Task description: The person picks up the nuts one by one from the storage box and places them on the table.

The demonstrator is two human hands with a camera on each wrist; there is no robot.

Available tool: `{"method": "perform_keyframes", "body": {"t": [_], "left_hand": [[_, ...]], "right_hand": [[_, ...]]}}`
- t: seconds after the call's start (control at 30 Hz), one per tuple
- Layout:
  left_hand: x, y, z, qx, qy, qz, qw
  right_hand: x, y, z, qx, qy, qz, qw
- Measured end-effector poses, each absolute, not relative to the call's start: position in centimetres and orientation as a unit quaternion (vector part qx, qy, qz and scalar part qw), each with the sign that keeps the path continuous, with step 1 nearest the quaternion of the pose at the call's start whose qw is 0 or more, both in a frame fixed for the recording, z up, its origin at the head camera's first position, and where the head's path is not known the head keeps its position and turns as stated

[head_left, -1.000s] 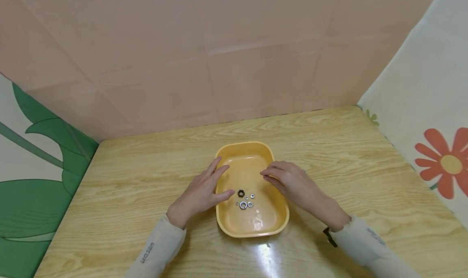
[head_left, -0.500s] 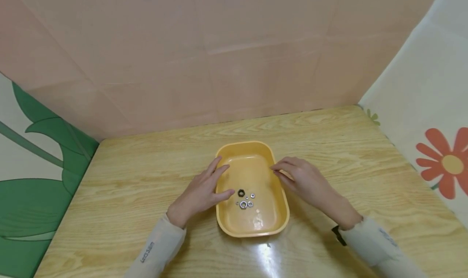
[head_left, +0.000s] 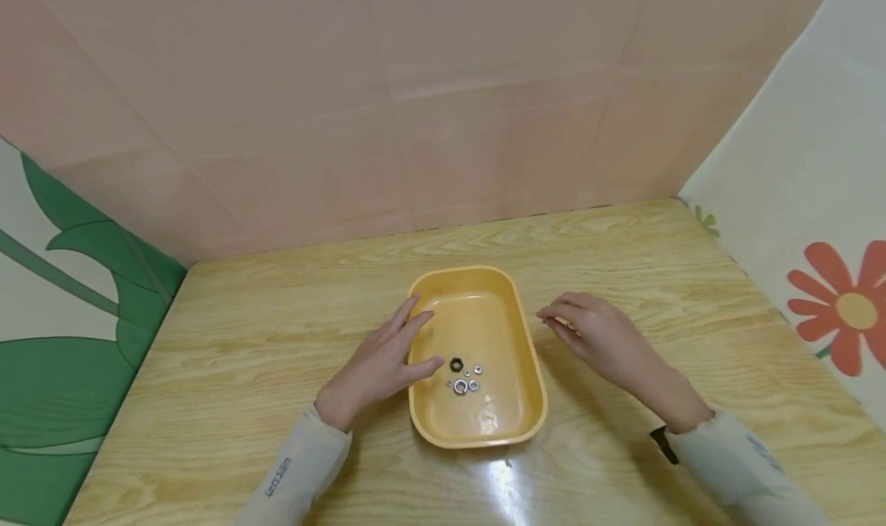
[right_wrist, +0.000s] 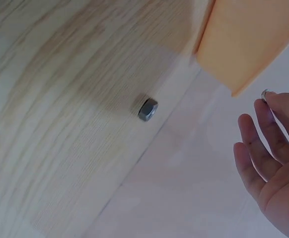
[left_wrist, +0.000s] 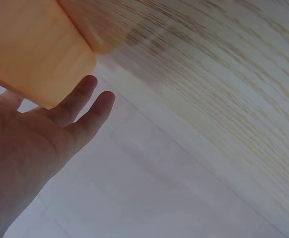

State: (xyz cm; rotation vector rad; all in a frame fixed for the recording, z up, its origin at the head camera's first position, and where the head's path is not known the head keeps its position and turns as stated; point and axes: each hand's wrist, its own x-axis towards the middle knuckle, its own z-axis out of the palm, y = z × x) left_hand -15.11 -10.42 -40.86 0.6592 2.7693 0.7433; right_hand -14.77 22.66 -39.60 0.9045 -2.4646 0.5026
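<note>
A yellow tray point(head_left: 477, 443) stands on the table with a black nut point(head_left: 456, 364) and several silver nuts point(head_left: 461, 387) of different sizes inside. My left hand point(head_left: 377, 366) rests at its left rim, fingers spread and fairly straight. Thumb and index finger reach over the tray, while other fingers lie along its outer wall in the left wrist view. Just right of the tray, my right hand point(head_left: 605, 341) is raised, pinching a small silver nut point(right_wrist: 265, 94) between thumb and index finger. Another nut point(right_wrist: 148, 109) sits on the table near that hand.
The wood-grain table point(head_left: 277, 318) extends to both sides of the tray. A pinkish sheet point(head_left: 415, 126) hangs behind its far edge. Printed panels flank the table, with green leaves point(head_left: 62, 387) at left and a red flower point(head_left: 851, 311) at right.
My right hand has moved right, from over the tray past its right rim to above the table, still pinching the small nut. The left hand, tray and nuts inside stay put.
</note>
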Motion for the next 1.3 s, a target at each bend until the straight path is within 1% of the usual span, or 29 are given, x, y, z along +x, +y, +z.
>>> {"method": "perform_keyframes", "body": {"t": [0.3,0.53,0.63,0.87,0.97,1.13,1.3], "left_hand": [[-14.9,-10.4,-40.7,0.218,0.936,0.257,0.104],[-15.0,-10.2,-40.7,0.228,0.934,0.258,0.094],[-14.9,-10.2,-40.7,0.224,0.935,0.258,0.094],[-14.9,-10.2,-40.7,0.227,0.935,0.257,0.094],[-14.9,-10.1,-40.7,0.227,0.934,0.258,0.096],[-14.9,-10.2,-40.8,0.228,0.934,0.258,0.095],[-15.1,-10.2,-40.9,0.234,0.936,0.249,0.084]], "right_hand": [[-14.8,24.7,-39.6,0.303,-0.915,0.173,0.202],[-15.1,25.9,-39.9,0.289,-0.927,0.169,0.169],[-15.3,26.3,-40.1,0.276,-0.936,0.16,0.146],[-15.6,27.5,-40.5,0.24,-0.955,0.164,0.063],[-15.8,27.8,-40.5,0.23,-0.958,0.167,0.039],[-16.1,28.1,-40.7,0.221,-0.962,0.161,0.02],[-16.4,28.1,-40.8,0.208,-0.965,0.16,-0.001]]}}
